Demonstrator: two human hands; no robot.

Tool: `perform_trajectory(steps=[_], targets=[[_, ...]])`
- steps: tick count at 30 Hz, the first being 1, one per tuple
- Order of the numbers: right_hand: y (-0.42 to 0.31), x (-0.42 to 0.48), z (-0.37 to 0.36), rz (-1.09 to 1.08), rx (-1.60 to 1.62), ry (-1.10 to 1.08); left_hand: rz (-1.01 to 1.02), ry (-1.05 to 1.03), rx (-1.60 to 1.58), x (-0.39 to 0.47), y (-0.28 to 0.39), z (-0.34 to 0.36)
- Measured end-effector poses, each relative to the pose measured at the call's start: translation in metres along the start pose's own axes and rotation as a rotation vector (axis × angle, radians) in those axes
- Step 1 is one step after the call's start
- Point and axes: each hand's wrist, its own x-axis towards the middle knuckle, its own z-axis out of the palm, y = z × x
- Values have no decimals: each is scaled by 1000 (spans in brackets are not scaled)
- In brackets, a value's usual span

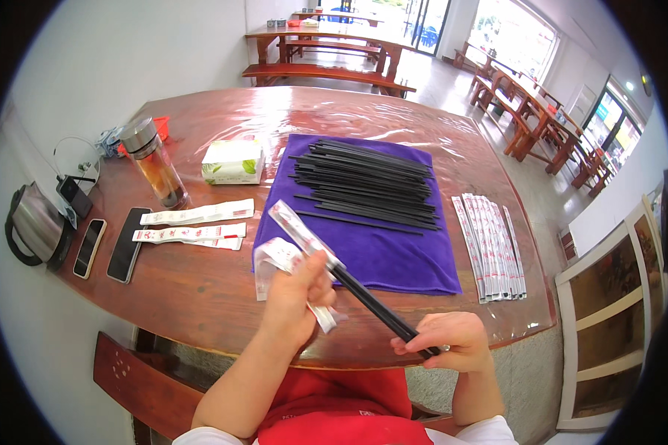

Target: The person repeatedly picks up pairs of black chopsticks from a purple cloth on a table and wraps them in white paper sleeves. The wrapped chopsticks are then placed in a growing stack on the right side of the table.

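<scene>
My left hand [300,300] grips a printed white chopstick sleeve [298,225] around its open end, with more sleeves [278,253] bunched in the same palm. Black chopsticks [376,300] sit partly inside that sleeve. Their other ends are pinched between the thumb and fingers of my right hand [451,339], above the table's front edge. Beyond my hands a purple cloth [362,256] bears a heap of loose black chopsticks [367,178]. To the right lies a row of sleeved chopsticks [490,250]. Flat paper sleeves [195,233] lie in small stacks on the left.
On the wooden table [200,300] stand a glass tea bottle [156,167] and a tissue box [234,161]. A black phone [129,245], a second phone [90,247] and a steel kettle [39,225] are at the left. A wooden bench [145,378] stands at the lower left.
</scene>
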Motion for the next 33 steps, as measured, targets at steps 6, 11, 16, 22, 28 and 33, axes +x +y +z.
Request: perform_trajectory(steps=[6,11,16,22,28,33], targets=[[2,3,-4,169,-339,79,-323,-267,413,-11,-40,19],[20,-27,-15,101,-296,132,-483,-378,871,-10,-61,45],[26,-81,-30,221,-372,471,-320,-621,1024,-5,-98,61],[25,-144,-97,504,-277,825,-563,-493,370,0,-108,62],[35,-143,-123,550,-704,819,-543,-428,336,-3,-102,72],[17,-93,-65,473,-250,685,-353,-347,228,-1,-96,72]])
